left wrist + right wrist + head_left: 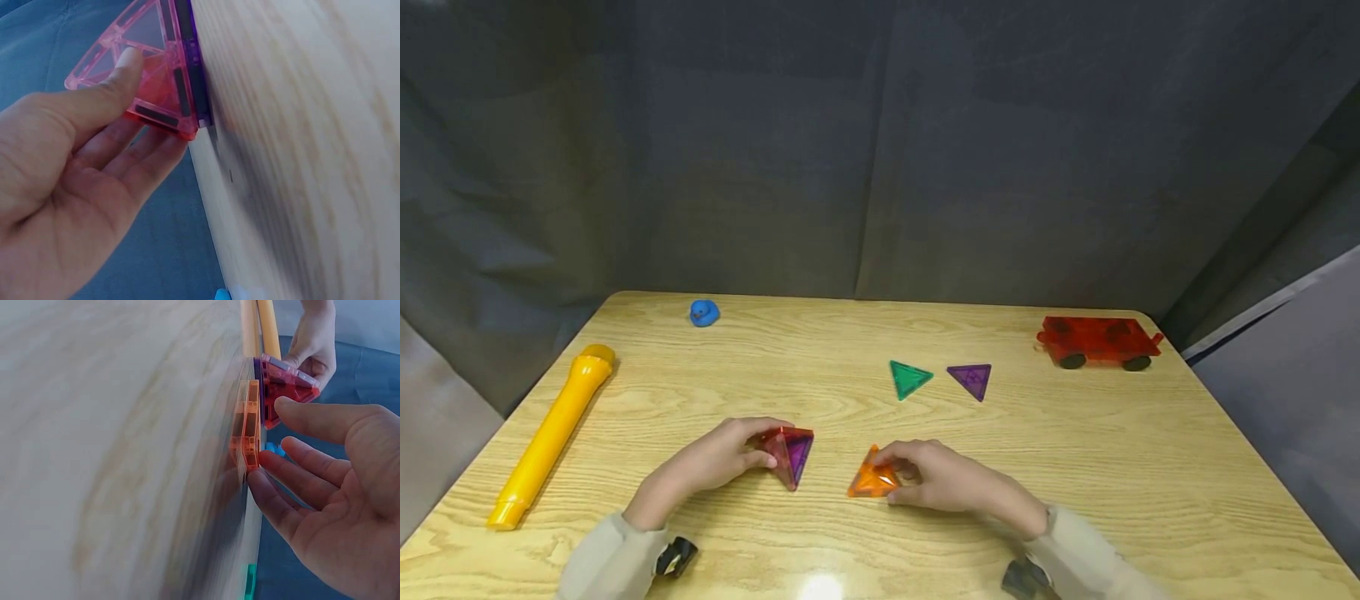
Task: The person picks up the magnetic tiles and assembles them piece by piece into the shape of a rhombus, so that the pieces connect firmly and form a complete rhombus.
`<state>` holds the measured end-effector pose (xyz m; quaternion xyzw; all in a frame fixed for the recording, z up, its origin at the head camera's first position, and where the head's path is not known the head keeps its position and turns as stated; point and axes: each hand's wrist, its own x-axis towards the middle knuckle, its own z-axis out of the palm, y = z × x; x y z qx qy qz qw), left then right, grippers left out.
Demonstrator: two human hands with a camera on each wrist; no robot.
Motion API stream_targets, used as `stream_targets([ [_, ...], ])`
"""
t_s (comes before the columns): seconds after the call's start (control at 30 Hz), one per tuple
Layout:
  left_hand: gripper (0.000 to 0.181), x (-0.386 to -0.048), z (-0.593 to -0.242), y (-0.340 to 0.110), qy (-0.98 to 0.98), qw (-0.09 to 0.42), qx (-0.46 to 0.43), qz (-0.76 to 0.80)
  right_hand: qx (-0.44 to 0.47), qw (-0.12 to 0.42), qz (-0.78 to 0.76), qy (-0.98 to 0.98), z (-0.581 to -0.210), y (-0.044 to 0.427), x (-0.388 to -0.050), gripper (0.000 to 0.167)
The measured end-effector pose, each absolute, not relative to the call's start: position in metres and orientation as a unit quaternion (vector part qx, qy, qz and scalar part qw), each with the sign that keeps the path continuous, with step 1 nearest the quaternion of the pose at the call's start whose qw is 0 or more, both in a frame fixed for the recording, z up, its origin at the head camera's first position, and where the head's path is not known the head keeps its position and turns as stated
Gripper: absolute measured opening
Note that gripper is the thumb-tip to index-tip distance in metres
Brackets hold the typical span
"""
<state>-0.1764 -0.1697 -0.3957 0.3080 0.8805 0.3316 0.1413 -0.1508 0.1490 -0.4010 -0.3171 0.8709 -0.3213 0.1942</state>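
Observation:
My left hand (pixel 718 458) grips a pair of translucent triangular magnetic tiles, a red tile (pixel 780 460) set at an angle against a purple tile (pixel 801 452). In the left wrist view the thumb presses on the red tile's face (pixel 153 81), other fingers are beneath it, and the purple tile (pixel 199 81) lies along the tabletop. An orange triangular magnetic tile (pixel 869 481) is on the table to the right. Around its right side is my right hand (pixel 943 479); in the right wrist view its fingertips reach the orange tile's edge (pixel 252 453), while the thumb stands apart from it.
Beyond the hands lie a green triangular tile (pixel 907 380) and a separate purple triangular tile (pixel 974 380). A red wheeled car base (pixel 1101 340) stands at the back right. At the left are a yellow tube (pixel 550 442) and a small blue duck (pixel 703 312) near the back edge.

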Motion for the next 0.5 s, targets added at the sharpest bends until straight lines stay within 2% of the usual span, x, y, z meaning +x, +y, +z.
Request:
stream_targets([
  [0.27,0.043,-0.176,-0.395,-0.17,0.878,0.151,0.304,0.339,-0.32,0.181,-0.318,0.874,-0.399,0.146,-0.151,0.038],
  [0.5,0.046,-0.172,-0.381,-0.17,0.888,0.143,0.275,0.34,-0.291,0.12,-0.32,0.894,-0.399,0.161,-0.162,0.041],
])
